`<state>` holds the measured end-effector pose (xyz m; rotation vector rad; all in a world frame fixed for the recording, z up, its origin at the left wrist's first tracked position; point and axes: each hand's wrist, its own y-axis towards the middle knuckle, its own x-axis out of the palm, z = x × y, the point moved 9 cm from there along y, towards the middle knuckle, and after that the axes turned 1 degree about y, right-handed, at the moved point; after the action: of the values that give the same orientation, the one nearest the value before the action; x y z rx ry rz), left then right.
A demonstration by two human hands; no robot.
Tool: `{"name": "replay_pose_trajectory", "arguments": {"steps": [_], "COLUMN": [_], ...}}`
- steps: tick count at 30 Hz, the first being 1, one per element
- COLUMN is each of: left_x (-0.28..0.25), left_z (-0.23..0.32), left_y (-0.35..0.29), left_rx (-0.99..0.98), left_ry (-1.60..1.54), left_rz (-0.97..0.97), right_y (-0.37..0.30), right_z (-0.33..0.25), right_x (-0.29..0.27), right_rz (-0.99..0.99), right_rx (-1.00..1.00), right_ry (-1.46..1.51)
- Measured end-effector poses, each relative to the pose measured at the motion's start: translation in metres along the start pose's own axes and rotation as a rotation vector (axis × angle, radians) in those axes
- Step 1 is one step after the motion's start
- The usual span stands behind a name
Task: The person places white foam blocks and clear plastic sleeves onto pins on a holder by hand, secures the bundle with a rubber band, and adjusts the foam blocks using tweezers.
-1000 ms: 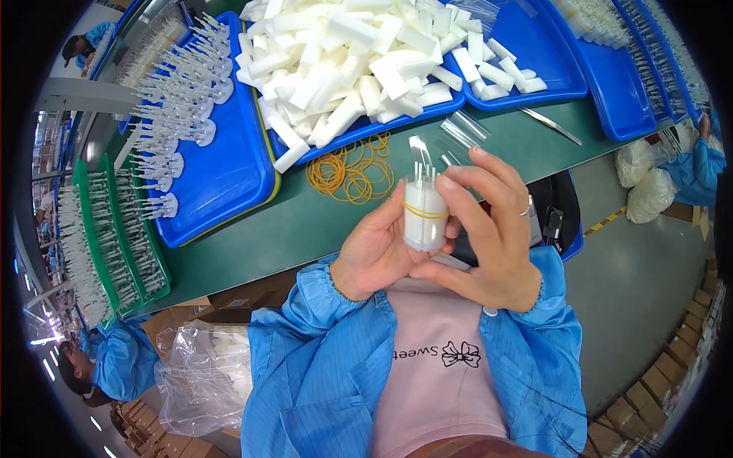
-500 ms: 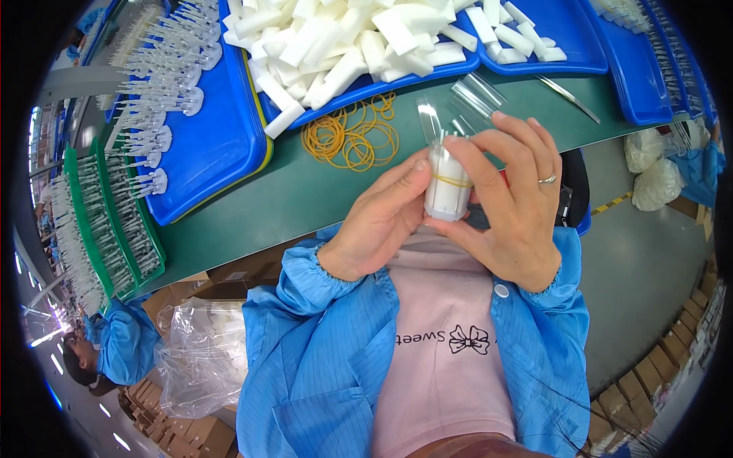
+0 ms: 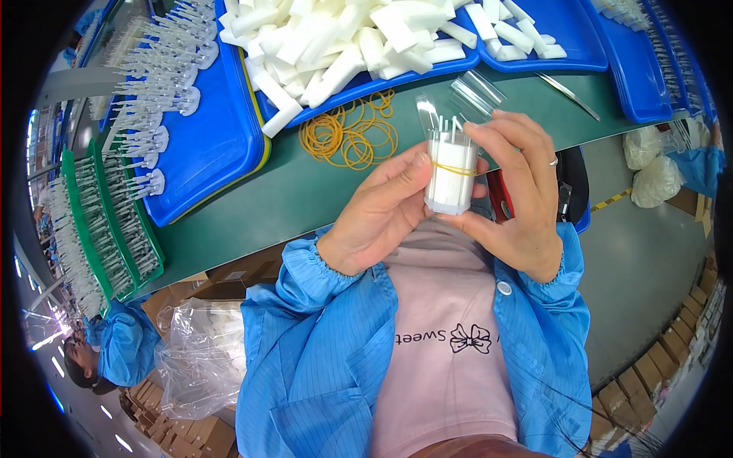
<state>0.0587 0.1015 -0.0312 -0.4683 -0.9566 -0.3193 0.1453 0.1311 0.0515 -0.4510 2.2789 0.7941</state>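
Note:
Upright in front of my chest is a small white plastic part with foam against it [image 3: 449,191], with thin prongs sticking up from its top. A yellow rubber band [image 3: 456,169] runs round its middle. My left hand [image 3: 382,210] grips it from the left, thumb on the near face. My right hand [image 3: 527,198] has its thumb at the base and its index finger near the top, with the other fingers raised. A clear plastic piece [image 3: 426,114] rises just behind it. Past the right fingertips lie clear curved plastic pieces [image 3: 477,95].
Loose yellow rubber bands [image 3: 324,136] lie on the green table [image 3: 229,233]. White foam blocks [image 3: 336,46] fill a blue tray [image 3: 374,93] behind. Tweezers [image 3: 565,93] lie to the right. Pronged white parts [image 3: 156,141] fill trays at left. A co-worker [image 3: 126,343] is at far left.
The right index finger has moved off the front of the part toward its top right edge. More of the foam and the band now shows. The part has turned slightly.

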Motion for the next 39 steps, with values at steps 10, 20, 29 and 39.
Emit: {"name": "replay_pose_trajectory", "arguments": {"steps": [10,20,29,39], "left_x": [-0.02,-0.015,-0.011,-0.012], "left_z": [0.002,0.001,0.005,0.009], "left_y": [-0.004,-0.003,-0.005,-0.005], "left_rx": [0.064,0.066,0.082,0.176], "left_ry": [0.26,0.246,0.134,0.41], "left_rz": [0.175,0.096,0.084,0.183], "right_y": [0.0,-0.002,0.0,-0.007], "right_z": [-0.005,0.0,0.007,-0.002], "right_x": [0.009,-0.001,0.004,0.007], "right_rz": [-0.06,-0.013,-0.049,-0.046], "right_rx": [-0.061,-0.058,-0.018,-0.08], "right_ry": [-0.11,-0.036,0.042,-0.014]}}
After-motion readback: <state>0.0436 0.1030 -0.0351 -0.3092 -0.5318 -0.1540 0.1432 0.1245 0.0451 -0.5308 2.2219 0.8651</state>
